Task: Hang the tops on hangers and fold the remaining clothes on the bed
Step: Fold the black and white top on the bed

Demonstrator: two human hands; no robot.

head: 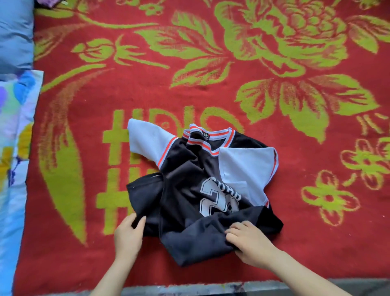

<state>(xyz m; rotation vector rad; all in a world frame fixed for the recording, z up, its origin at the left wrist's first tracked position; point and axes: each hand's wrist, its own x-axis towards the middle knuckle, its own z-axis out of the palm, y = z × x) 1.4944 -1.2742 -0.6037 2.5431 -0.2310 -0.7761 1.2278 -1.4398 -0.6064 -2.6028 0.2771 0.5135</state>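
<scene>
A black jersey top (190, 186) with white sleeves, orange-striped trim and white number print lies crumpled on the red bed cover, near the front edge. Its collar points away from me and its lower part is bunched toward me. My left hand (128, 234) pinches the black fabric at the jersey's left lower edge, thumb on top. My right hand (249, 243) grips a fold of black fabric at the lower right, fingers curled into the cloth. No hanger is in view.
The bed is spread with a red blanket with green floral pattern (232, 63). A blue pillow (14, 33) lies at the far left, with a colourful floral sheet (12, 131) below it. A purple item (48, 2) shows at the top left. The bed's front edge (211, 287) runs below my arms.
</scene>
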